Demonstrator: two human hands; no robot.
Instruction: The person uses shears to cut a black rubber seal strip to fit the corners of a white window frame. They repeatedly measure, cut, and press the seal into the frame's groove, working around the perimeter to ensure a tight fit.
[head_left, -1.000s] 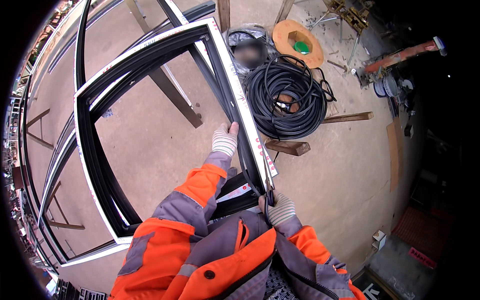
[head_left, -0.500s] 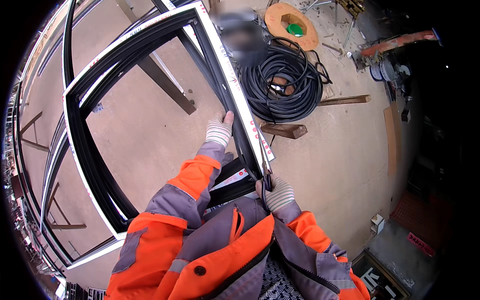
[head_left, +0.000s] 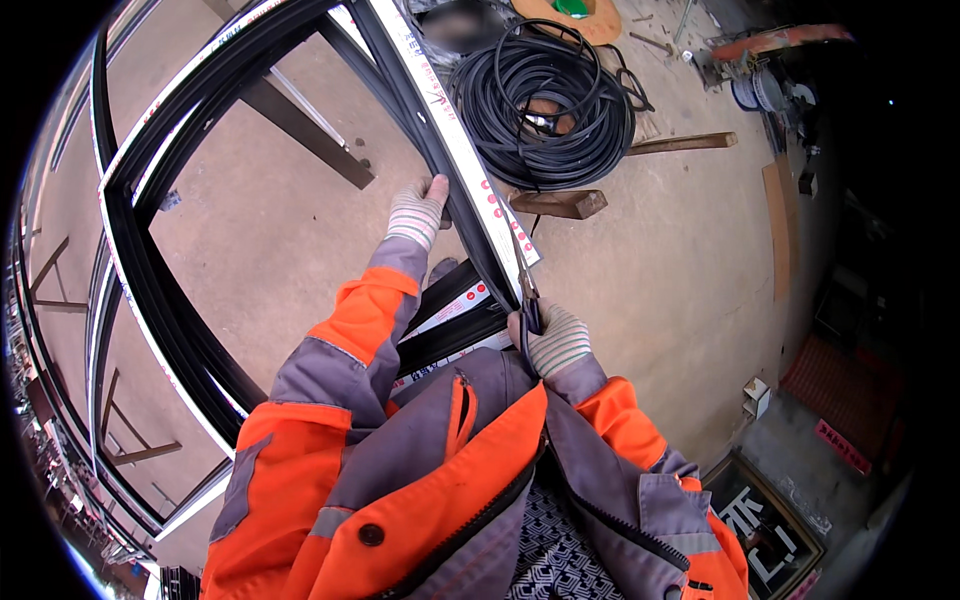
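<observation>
A large black window frame (head_left: 150, 300) with white protective tape lies raised above the concrete floor. My gloved left hand (head_left: 418, 210) grips the inner edge of the frame's right rail (head_left: 455, 150). My gloved right hand (head_left: 555, 340) is closed on a dark hand tool (head_left: 527, 305) that looks like scissors. The tool's tip sits at the near right corner of the frame. Orange and grey jacket sleeves cover both forearms.
A big coil of black cord (head_left: 540, 100) lies on the floor just right of the frame, with a wood block (head_left: 560, 203) and a plank (head_left: 680, 143) beside it. An orange round disc (head_left: 575, 15) is at the top. More frames (head_left: 60, 400) are stacked at left.
The frame and both hands have shifted upward in the picture as the view moved. Both hands keep their places on the right rail and the corner.
</observation>
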